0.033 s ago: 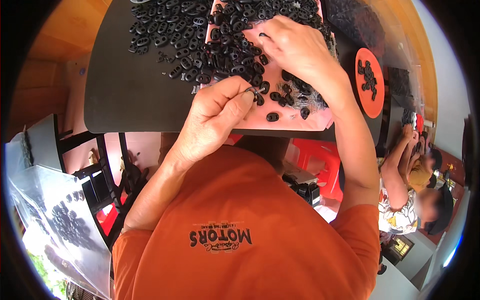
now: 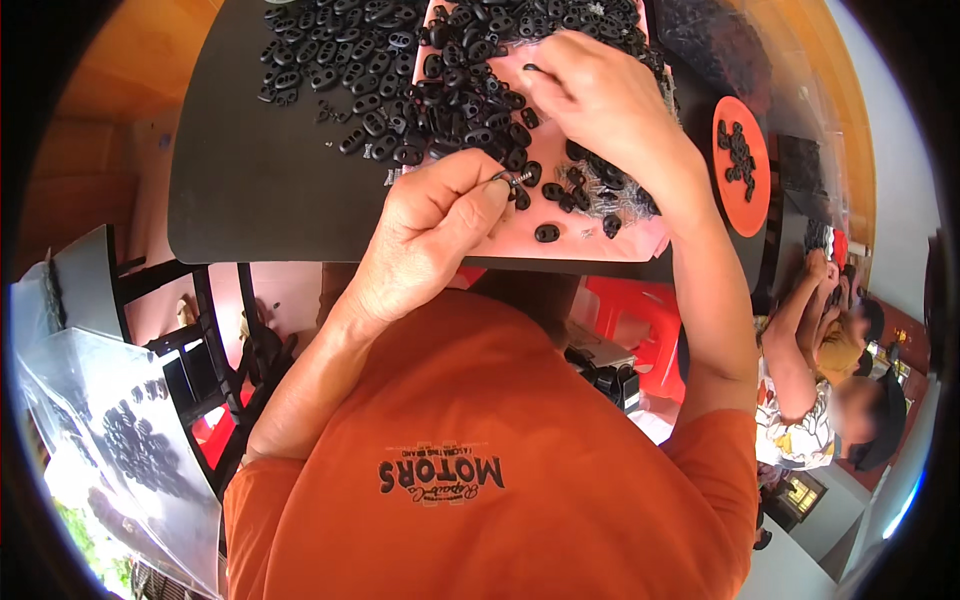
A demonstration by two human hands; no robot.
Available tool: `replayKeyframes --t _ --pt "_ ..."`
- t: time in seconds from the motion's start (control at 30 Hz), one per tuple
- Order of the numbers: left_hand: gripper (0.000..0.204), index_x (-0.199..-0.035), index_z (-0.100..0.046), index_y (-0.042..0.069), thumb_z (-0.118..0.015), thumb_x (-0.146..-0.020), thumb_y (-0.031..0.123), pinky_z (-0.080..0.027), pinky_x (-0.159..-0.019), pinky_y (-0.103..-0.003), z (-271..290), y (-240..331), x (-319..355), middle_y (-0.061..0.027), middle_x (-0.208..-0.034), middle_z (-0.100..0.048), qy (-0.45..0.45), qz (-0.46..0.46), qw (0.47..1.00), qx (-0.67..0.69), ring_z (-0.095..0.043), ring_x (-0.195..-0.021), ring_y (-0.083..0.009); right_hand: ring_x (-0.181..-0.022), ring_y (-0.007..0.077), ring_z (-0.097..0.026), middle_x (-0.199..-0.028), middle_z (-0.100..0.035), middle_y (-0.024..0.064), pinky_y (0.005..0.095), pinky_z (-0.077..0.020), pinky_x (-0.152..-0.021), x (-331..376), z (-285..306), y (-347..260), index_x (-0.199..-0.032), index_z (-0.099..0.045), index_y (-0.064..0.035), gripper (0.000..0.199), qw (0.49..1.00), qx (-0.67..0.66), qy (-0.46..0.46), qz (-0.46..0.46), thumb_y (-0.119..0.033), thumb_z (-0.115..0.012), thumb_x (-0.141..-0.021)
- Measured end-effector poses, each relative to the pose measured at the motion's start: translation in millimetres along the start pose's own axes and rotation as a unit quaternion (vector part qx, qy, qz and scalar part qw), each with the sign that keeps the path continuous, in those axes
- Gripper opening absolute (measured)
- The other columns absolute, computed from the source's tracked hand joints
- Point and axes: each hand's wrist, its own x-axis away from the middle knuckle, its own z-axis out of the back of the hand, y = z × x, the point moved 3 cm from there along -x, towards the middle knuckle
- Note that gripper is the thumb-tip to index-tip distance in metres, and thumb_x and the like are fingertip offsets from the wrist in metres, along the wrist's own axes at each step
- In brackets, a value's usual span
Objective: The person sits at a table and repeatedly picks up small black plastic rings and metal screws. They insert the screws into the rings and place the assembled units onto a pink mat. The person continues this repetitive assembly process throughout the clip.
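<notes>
Left hand pinches a small metal spring between thumb and forefinger, at 12 o'clock above the orange shirt | right hand, fingers curled, picks at black oval cord stoppers | pink mat on black tabletop

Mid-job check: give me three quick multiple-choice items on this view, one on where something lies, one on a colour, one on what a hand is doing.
1. Where is the orange round lid?
A. Right of the pink tray
B. Left of the pink tray
C. On the floor

2. What colour are the oval plastic pieces?
A. White
B. Black
C. Green

3. The left hand is:
A. Flat and empty
B. Pinching a small metal spring
C. Gripping a bag

Answers: 1 A, it sits beyond the pink tray edge on the right. 2 B, all look black. 3 B, the small metal spring shows at its fingertips.
</notes>
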Motion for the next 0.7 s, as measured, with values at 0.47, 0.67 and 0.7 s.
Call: replayKeyframes --t 0.47,0.67,0.7 --pt "0.015 -0.083 -0.059 0.005 -0.052 -0.093 0.013 -0.032 -0.050 -0.016 -1.0 -1.3 -3.7 0.0047 -0.072 -0.051 -0.012 0.047 0.998 0.037 -0.041 -0.061 -0.0012 -0.055 0.0016 -0.030 -0.059 -0.036 -0.0077 0.0231 -0.0248 -0.046 49.6 17.7 -36.5 -0.074 -0.057 -0.0014 0.029 0.855 -0.481 -0.075 -0.180 -0.022 -0.059 -0.095" --pt "0.019 -0.075 -0.055 0.004 -0.052 -0.093 0.010 -0.028 -0.048 -0.021 -3.4 0.2 -3.6 0.0076 -0.061 -0.042 -0.004 0.042 0.999 0.013 -0.034 -0.056 -0.0011 -0.054 0.0017 -0.030 -0.058 -0.037 -0.0075 0.0234 -0.0251 -0.046 52.0 17.6 -36.2 -0.074 -0.057 -0.0011 0.029 0.870 -0.460 -0.072 -0.161 -0.022 -0.058 -0.095" --pt "0.019 -0.074 -0.055 0.004 -0.052 -0.092 0.010 -0.027 -0.048 -0.021 -3.5 0.7 -3.7 0.0076 -0.061 -0.041 -0.005 0.043 0.999 0.006 -0.034 -0.056 -0.0011 -0.054 0.0018 -0.030 -0.058 -0.037 -0.0074 0.0235 -0.0251 -0.046 52.5 17.4 -36.7 -0.074 -0.057 -0.0011 0.029 0.871 -0.460 -0.071 -0.156 -0.022 -0.058 -0.095"
